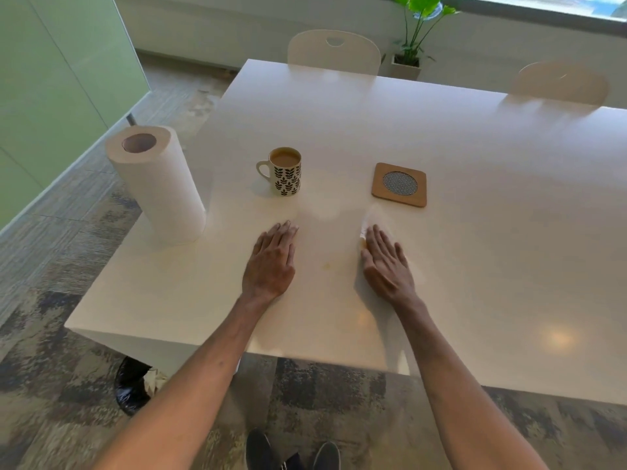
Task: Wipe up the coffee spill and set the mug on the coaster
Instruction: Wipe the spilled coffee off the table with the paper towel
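Note:
A white mug (286,173) with a black leaf pattern stands upright on the white table (475,198), full of milky coffee, handle to the left. A square cork coaster (399,184) with a round mesh centre lies to its right, bare. Between my hands a faint brownish coffee spill (328,264) marks the tabletop. My left hand (271,262) rests flat on the table below the mug and holds nothing. My right hand (385,262) presses a white paper towel (371,218) flat against the table just below the coaster; most of the towel is hidden under the hand.
A tall paper towel roll (156,184) stands upright at the table's left edge. Two pale chairs (334,50) are tucked in at the far side, with a potted plant (412,39) behind. A black bag (130,385) lies on the floor under the near corner.

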`<move>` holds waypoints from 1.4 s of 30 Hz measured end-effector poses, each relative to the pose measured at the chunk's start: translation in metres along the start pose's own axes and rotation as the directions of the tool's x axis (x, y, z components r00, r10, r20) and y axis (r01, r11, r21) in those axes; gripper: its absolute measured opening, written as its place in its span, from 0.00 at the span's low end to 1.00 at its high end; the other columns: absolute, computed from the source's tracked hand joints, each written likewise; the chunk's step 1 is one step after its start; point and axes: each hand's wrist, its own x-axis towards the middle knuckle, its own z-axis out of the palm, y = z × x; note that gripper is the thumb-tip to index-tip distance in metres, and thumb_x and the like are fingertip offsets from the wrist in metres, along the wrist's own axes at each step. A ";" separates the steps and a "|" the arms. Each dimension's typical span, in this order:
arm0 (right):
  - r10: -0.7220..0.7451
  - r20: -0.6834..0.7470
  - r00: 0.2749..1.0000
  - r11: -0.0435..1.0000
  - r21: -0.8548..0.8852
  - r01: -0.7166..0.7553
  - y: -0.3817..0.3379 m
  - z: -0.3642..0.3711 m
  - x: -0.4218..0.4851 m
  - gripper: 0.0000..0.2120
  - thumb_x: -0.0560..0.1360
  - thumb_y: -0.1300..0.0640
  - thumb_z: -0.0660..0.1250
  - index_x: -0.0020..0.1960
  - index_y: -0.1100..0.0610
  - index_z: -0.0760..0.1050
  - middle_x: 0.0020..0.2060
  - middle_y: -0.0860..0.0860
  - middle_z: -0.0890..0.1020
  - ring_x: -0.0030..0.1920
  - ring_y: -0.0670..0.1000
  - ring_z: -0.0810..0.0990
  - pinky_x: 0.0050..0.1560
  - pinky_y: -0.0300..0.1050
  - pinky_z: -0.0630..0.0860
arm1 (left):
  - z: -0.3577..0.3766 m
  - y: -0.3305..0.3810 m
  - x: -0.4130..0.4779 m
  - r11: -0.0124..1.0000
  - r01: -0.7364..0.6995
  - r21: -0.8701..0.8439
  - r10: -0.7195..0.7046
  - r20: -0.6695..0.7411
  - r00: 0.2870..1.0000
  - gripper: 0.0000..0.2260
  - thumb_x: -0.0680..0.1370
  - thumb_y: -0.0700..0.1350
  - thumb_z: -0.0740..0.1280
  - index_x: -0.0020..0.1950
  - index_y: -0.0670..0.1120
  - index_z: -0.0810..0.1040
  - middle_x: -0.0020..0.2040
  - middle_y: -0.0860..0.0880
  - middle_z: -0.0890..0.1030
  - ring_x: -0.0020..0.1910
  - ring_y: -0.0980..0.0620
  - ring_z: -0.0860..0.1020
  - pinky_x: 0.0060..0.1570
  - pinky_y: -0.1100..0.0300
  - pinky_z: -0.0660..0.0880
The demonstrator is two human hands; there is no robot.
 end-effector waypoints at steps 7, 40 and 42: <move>-0.233 0.065 0.970 0.972 -0.017 0.234 -0.033 0.024 -0.016 0.30 0.89 0.43 0.42 0.88 0.45 0.37 0.87 0.40 0.38 0.85 0.38 0.34 0.88 0.51 0.37 | -0.001 -0.003 0.003 1.000 0.001 0.020 -0.001 0.001 1.000 0.25 0.88 0.40 0.54 0.85 0.50 0.67 0.87 0.50 0.66 0.87 0.51 0.60 0.87 0.51 0.54; -0.167 -0.058 0.984 0.983 -0.085 0.162 0.018 0.017 -0.042 0.27 0.90 0.41 0.42 0.88 0.42 0.43 0.87 0.37 0.43 0.86 0.37 0.40 0.88 0.47 0.41 | -0.003 0.001 0.002 0.999 0.029 -0.014 -0.030 -0.078 0.997 0.21 0.87 0.40 0.58 0.80 0.49 0.73 0.84 0.47 0.70 0.84 0.45 0.64 0.85 0.47 0.59; -0.071 -0.046 0.996 0.996 -0.050 0.069 0.018 0.009 -0.028 0.28 0.90 0.42 0.42 0.88 0.45 0.40 0.87 0.39 0.42 0.86 0.39 0.39 0.88 0.49 0.38 | -0.003 0.002 0.001 0.999 0.034 -0.022 -0.036 -0.071 0.997 0.22 0.87 0.40 0.58 0.81 0.50 0.73 0.84 0.47 0.70 0.85 0.45 0.64 0.85 0.47 0.58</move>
